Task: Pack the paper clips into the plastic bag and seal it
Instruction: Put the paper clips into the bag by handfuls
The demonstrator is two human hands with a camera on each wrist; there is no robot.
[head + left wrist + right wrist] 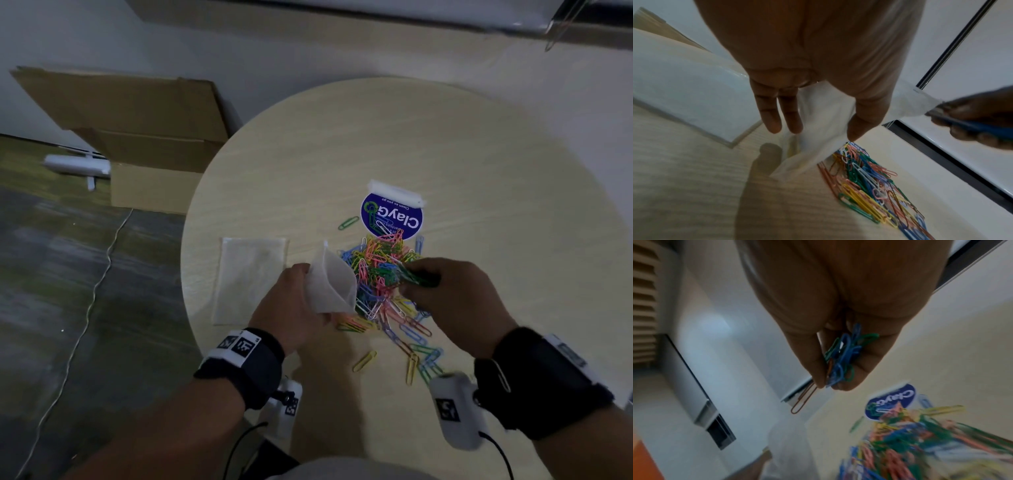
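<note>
Both wrists sit lowest in the head view, and just beyond them the two hands face each other over the desk (308, 164). In the right hand (455, 301) a pinched bunch of paper clips (842, 356) — mostly blue and green, with one reddish clip dangling loose below the fingertips — is clamped between thumb and fingers. Across from it, the left hand (291, 305) grips the plastic bag (330, 284) between thumb and fingers, holding it up off the desk with its mouth spread into a cone that opens toward the right hand.

That is the relation the coming move turns on: the bag's mouth lies directly to the left of the loaded hand, near but apart, with its long axis slanting down toward the left palm. My judgement is that the bunch needs to travel leftward and tip in along that axis.

Most clips remain in the pile (380, 277) on the desk between and beyond the hands — packing looks far from done. A second flat bag (250, 277) lies left of the held one.
</note>
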